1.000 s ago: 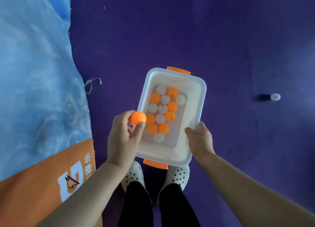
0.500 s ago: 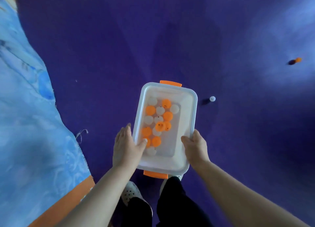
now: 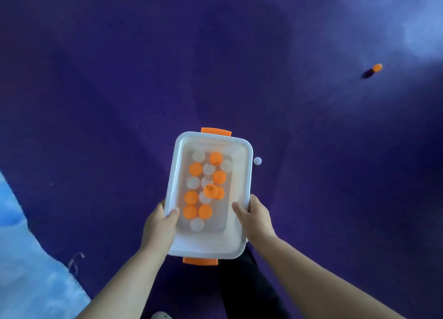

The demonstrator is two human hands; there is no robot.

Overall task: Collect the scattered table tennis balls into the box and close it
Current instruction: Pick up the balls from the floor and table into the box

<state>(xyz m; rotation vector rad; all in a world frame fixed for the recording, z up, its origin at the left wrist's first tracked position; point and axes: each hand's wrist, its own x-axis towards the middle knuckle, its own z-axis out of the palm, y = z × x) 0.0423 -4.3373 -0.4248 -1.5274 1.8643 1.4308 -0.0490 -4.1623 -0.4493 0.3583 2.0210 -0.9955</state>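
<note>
Far to my left a blue cloth [image 3: 28, 258] lies over the purple floor [image 3: 119, 103], and I see no ball on the part of it that shows.

My left hand [image 3: 159, 225] grips the box [image 3: 173, 170] on its left long side. The thumb hooks over the rim into the inside, and the fingers go underneath, where I cannot see them. I carry the box at waist height above the floor, open side up and roughly level, so nothing rolls out.

The collected balls [image 3: 203, 189], orange and white, are bunched along the left and middle of the bottom, with one orange ball riding on top of the others. An orange latch [image 3: 216, 131] sticks out at the far end and another at the near end. No lid is in view.

My right hand [image 3: 255, 217] mirrors the left, with the thumb over the rim and the fingers curled around the outer edge. Holding both sides keeps the load steady as I walk.

Just past the box's right rim a white ball [image 3: 257, 161] sits on the floor. An orange ball [image 3: 377, 67] lies well apart, far right. I judge the white one comes next, which will need one hand freed.
</note>
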